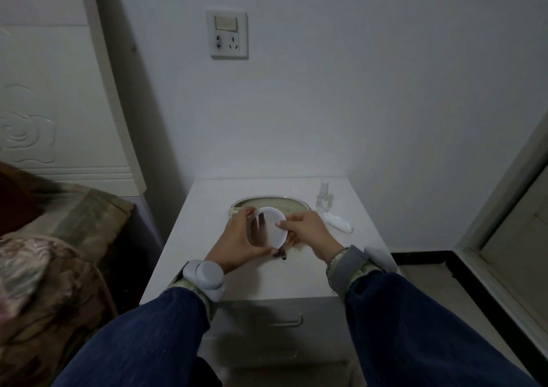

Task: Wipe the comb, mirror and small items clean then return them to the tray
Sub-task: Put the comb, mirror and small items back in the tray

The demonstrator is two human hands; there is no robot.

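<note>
Mirror [268, 228] above tray [293, 201] (spray bottle [323, 197] beside), both hands around it

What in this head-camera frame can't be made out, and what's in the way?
- Tray, head view: only its far rim shows; both hands and the mirror cover its contents.
- Dark item under the mirror: mostly hidden by the left hand; unidentifiable.
- Cloth: none visible in the right hand; palm faces away.
- Clear bottle: dim, label unreadable.
</note>
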